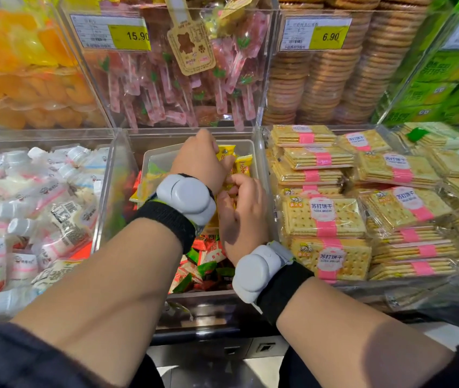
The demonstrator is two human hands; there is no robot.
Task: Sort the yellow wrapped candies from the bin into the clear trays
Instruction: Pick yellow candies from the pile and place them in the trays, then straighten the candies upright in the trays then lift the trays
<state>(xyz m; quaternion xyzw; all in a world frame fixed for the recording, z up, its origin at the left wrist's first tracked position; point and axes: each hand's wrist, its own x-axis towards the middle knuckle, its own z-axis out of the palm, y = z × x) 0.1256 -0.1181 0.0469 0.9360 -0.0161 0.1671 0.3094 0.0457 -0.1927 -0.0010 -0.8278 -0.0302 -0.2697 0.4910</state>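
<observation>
A clear tray [154, 161] sits at the back of the middle bin [105, 208]. Yellow wrapped candies [243, 163] stand inside it at the far right. My left hand [200, 161] reaches into the tray, fingers curled on yellow candies that it mostly hides. My right hand [240, 214] is just in front of it, fingers pinched on yellow candies at the tray's near right side. Red, orange and green wrapped candies [208, 261] fill the bin's front, below my wrists.
Bottles and packets of white sweets [27, 208] fill the left bin. Stacks of soda biscuit packs [326, 217] fill the right one. Behind stand upright clear bins of pink lollipops [166, 88], orange jellies [18, 74] and round biscuits [320, 79].
</observation>
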